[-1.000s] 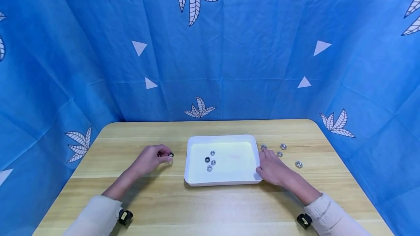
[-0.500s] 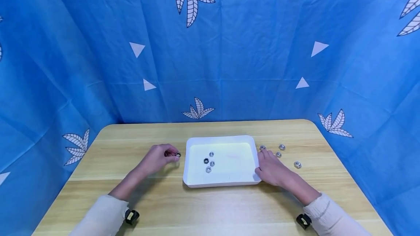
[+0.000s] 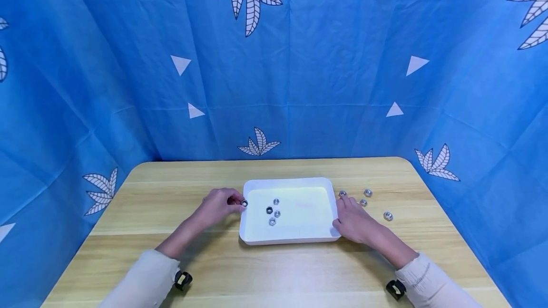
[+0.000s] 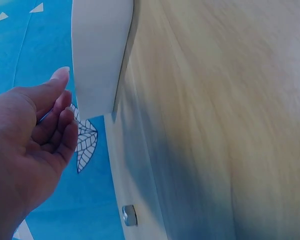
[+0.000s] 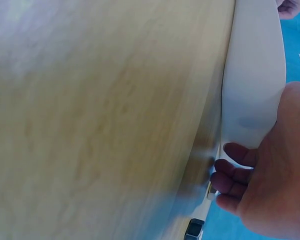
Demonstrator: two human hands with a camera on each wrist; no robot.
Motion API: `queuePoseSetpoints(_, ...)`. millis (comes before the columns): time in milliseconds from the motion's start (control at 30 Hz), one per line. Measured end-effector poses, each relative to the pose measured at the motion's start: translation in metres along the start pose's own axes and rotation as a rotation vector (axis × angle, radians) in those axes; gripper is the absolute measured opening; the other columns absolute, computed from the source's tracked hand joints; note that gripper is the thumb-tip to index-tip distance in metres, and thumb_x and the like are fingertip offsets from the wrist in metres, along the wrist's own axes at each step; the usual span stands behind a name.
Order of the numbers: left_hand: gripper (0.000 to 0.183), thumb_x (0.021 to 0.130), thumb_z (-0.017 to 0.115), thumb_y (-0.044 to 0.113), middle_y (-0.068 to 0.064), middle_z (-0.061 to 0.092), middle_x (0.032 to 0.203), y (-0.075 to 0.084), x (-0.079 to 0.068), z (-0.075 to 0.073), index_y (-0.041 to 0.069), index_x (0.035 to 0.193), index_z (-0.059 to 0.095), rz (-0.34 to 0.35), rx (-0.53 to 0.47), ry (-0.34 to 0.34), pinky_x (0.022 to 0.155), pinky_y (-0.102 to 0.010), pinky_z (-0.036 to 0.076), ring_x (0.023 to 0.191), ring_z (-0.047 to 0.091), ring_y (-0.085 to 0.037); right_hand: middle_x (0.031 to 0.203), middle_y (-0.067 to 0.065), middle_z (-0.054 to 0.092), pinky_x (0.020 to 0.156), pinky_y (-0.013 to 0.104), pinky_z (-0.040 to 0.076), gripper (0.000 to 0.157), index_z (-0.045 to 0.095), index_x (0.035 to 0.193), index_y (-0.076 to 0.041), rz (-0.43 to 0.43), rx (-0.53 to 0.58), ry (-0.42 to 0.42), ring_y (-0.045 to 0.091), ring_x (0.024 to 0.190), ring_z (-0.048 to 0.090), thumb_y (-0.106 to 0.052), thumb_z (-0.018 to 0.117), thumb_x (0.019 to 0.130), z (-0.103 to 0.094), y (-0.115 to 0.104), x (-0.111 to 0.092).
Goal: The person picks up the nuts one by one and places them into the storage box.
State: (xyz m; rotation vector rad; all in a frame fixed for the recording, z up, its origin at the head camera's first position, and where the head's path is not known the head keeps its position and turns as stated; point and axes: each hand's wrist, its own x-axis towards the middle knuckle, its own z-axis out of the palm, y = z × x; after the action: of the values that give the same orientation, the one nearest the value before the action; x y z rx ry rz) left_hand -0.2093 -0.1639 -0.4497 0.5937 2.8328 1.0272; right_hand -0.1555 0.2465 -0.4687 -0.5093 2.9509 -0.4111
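Head view: left hand (image 3: 220, 206) pinches nut (image 3: 244, 203), presumably light, rigid, best held by its sides; right hand (image 3: 355, 219) grips tray (image 3: 306, 215).

At the lower left of the head view, a pale off-white fabric sleeve (image 3: 143, 279) covers the forearm and ends in a plain cuff just short of the bare left hand (image 3: 222, 206). A small, boxy black wrist device (image 3: 183, 280) sits by the cuff, with a pale yellowish rectangular patch. At the lower right, a matching pale long sleeve (image 3: 438, 283) shows crinkled folds near its cuff, below the bare right hand (image 3: 357, 221). A second black boxy device (image 3: 396, 290) bears a similar light patch.
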Motion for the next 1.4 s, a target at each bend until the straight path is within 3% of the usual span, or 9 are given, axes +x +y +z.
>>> queuePoseSetpoints(333, 0.018, 0.086, 0.084, 0.018, 0.003, 0.073, 0.09, 0.007, 0.007, 0.013, 0.012, 0.103, 0.079, 0.047, -0.025, -0.017, 0.068, -0.02, 0.051, 0.078, 0.058, -0.009, 0.156, 0.04, 0.034, 0.12, 0.063, 0.033, 0.064, 0.037, 0.147, 0.018, 0.001, 0.009, -0.018, 0.051, 0.146, 0.035, -0.021, 0.051, 0.1, 0.0, -0.002, -0.002)
queuePoseSetpoints(700, 0.02, 0.083, 0.087, 0.018, 0.003, 0.074, 0.089, 0.016, 0.015, 0.024, 0.011, 0.1, 0.081, 0.108, -0.052, -0.024, 0.068, -0.019, 0.052, 0.077, 0.059, -0.009, 0.155, 0.04, 0.036, 0.119, 0.062, 0.034, 0.063, 0.037, 0.147, 0.018, 0.007, -0.002, -0.012, 0.051, 0.144, 0.038, -0.021, 0.052, 0.1, -0.001, -0.001, -0.002)
queuePoseSetpoints(1000, 0.02, 0.081, 0.089, 0.019, 0.006, 0.074, 0.087, 0.018, 0.021, 0.034, 0.012, 0.099, 0.082, 0.138, -0.023, -0.034, 0.073, -0.02, 0.051, 0.082, 0.06, -0.006, 0.155, 0.039, 0.037, 0.118, 0.062, 0.035, 0.063, 0.038, 0.146, 0.019, 0.002, -0.002, -0.003, 0.05, 0.143, 0.039, -0.021, 0.053, 0.099, 0.001, -0.001, -0.001)
queuePoseSetpoints(1233, 0.021, 0.08, 0.089, 0.026, 0.007, 0.08, 0.088, 0.017, 0.022, 0.045, 0.015, 0.096, 0.083, 0.24, 0.126, -0.042, 0.096, -0.038, 0.044, 0.084, 0.065, -0.008, 0.154, 0.039, 0.038, 0.117, 0.062, 0.036, 0.062, 0.039, 0.145, 0.018, 0.003, -0.008, 0.001, 0.049, 0.142, 0.04, -0.021, 0.053, 0.099, 0.001, 0.0, 0.0)
queuePoseSetpoints(1400, 0.021, 0.08, 0.09, 0.027, 0.004, 0.081, 0.091, 0.018, 0.022, 0.048, 0.015, 0.096, 0.083, 0.198, 0.126, -0.074, 0.108, -0.048, 0.037, 0.09, 0.064, -0.012, 0.154, 0.038, 0.038, 0.117, 0.062, 0.036, 0.061, 0.039, 0.144, 0.018, 0.008, -0.008, -0.004, 0.048, 0.141, 0.04, -0.021, 0.052, 0.099, 0.001, 0.0, 0.0)
